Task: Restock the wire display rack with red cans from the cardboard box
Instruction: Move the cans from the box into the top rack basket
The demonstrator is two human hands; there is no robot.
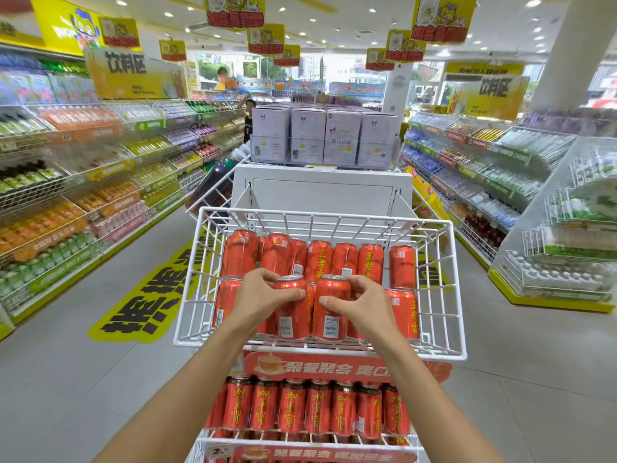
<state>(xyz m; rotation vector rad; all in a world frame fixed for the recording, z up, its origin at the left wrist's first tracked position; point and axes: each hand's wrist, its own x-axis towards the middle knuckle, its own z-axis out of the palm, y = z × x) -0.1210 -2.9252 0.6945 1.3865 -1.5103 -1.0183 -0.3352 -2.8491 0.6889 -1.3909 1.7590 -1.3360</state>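
Two red cans, 王老吉 like those behind: left hand grips one, right hand the other.

Red cans with yellow lettering and white barcode patches fill a white wire rack, above an orange-red sign strip with pale characters, beside a yellow-and-black floor sticker on grey floor.

both forearms were bare up to the bottom edge of the view, with no sleeve showing. the left hand and right hand wore no gloves, rings, watch or wristband, and the fingernails were short and unpainted.
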